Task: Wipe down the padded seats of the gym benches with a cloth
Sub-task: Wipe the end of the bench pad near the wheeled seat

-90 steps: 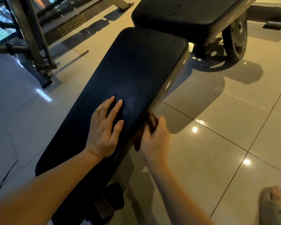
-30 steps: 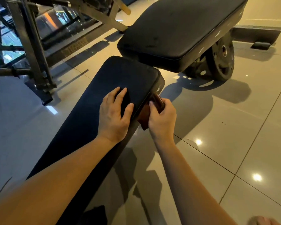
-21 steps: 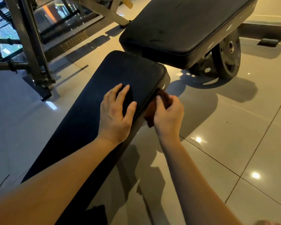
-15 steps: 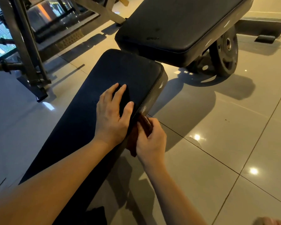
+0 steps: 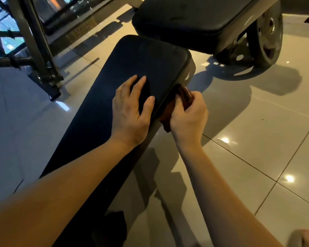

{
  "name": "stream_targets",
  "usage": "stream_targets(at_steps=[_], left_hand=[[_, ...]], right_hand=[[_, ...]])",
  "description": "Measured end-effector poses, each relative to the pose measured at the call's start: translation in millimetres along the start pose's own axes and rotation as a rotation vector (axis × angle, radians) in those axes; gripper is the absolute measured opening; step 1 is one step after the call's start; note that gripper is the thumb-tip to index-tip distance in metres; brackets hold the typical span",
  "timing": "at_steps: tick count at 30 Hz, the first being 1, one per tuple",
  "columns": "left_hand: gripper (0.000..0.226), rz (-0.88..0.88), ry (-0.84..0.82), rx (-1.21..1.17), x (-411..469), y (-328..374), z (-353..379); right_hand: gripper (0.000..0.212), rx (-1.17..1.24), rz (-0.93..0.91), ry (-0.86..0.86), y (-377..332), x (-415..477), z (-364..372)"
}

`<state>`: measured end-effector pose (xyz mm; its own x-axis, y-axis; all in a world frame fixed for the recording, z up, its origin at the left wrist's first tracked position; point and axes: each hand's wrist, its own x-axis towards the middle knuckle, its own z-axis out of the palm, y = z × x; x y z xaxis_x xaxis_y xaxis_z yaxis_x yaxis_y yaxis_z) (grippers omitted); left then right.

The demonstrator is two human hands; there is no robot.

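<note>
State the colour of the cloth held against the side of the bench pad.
Reddish brown cloth; it shows in the head view, gripped by the right hand.

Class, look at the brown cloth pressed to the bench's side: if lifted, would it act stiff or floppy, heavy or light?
Probably floppy: the cloth bunches and folds inside the right hand, with a corner drooping beside the wrist. Likely light: that hand alone holds it against the bench pad.

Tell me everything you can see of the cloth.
The cloth is reddish-brown, soft-looking and bunched into folds. The right hand grips it, fingers curled round it, holding it against the right side edge of the long black bench pad, near the pad's far end. The hand hides much of it; a corner hangs below.
</note>
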<state>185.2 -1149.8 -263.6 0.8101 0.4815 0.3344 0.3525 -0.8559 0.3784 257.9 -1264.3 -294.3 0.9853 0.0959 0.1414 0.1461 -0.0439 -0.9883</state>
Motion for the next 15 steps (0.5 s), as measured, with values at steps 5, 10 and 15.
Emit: stream_targets(at_steps=[5,10,15], left_hand=[[0.060,0.003,-0.003,0.004,0.6,0.5,-0.3],[0.060,0.014,-0.014,0.037,0.2,-0.1,-0.3],[0.063,0.021,-0.015,0.034,1.8,0.4,-1.0]], right_hand=[[0.003,0.081,0.035,-0.164,-5.2,-49.5,-2.8],[0.012,0.072,0.095,-0.014,-12.5,4.3,0.0],[0.008,0.098,0.160,-0.207,-19.1,-46.1,-3.4]])
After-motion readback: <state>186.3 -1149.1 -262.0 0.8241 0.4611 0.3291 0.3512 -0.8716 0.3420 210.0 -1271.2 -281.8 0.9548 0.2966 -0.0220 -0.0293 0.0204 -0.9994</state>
